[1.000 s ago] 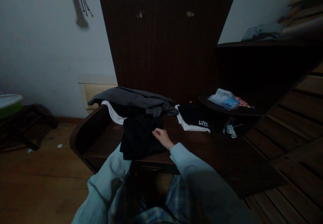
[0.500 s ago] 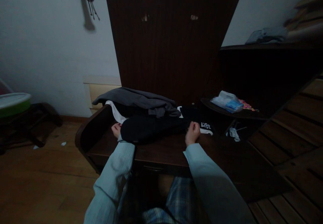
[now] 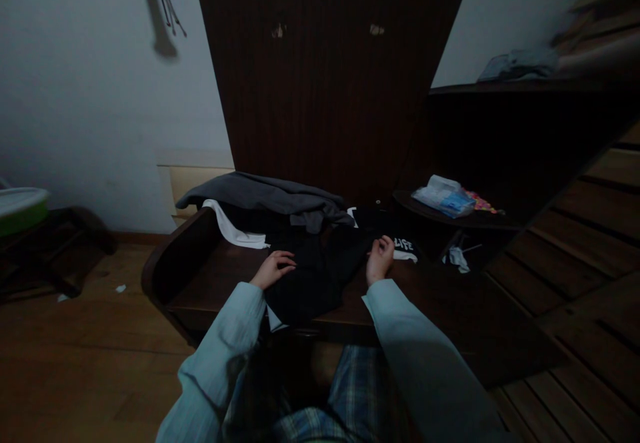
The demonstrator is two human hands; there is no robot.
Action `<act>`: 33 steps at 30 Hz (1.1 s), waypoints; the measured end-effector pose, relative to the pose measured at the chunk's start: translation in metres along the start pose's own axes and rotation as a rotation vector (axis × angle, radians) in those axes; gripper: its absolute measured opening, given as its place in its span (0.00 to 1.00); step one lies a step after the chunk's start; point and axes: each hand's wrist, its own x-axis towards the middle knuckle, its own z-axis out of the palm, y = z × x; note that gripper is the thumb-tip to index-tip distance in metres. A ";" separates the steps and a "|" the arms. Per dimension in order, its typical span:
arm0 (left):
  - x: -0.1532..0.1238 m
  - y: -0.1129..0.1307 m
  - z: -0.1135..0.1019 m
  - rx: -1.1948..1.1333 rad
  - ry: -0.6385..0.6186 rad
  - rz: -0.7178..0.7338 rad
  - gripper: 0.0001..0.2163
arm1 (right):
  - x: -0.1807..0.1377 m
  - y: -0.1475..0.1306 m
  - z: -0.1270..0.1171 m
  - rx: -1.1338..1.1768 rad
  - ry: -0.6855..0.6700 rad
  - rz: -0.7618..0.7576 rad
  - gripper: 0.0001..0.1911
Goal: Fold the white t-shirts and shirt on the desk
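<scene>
The shirt (image 3: 313,276), a black garment, lies on the bench (image 3: 215,280) between the two hands, its near end reaching the front edge. The left hand (image 3: 275,268) is over its left margin, fingers loosely spread and slightly bent, tips on or just above the cloth; none of it looks gripped there. The right hand (image 3: 381,258) is at the far right end of the shirt, where a narrower part stretches out to it; its fingers curl in toward the thumb, but whether they pinch the fabric cannot be told. The shirt is dark and matt, unevenly spread, with soft creases down the middle; a pale patch shows at its near left corner, and a white cloth (image 3: 237,235) meets its far left side. Behind it lies a grey garment (image 3: 270,196); the folded top (image 3: 400,243), with white lettering, lies just beyond the right hand.
</scene>
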 end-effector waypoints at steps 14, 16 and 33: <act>-0.019 -0.018 -0.037 0.100 1.562 -0.549 0.09 | -0.009 -0.002 0.004 -0.274 -0.245 -0.144 0.20; -0.017 -0.009 -0.031 0.157 1.318 -0.357 0.11 | -0.009 -0.002 0.004 -0.262 -0.231 -0.133 0.19; -0.009 0.005 -0.015 0.095 0.376 -0.256 0.07 | -0.013 0.017 0.013 -0.230 -0.511 -0.117 0.26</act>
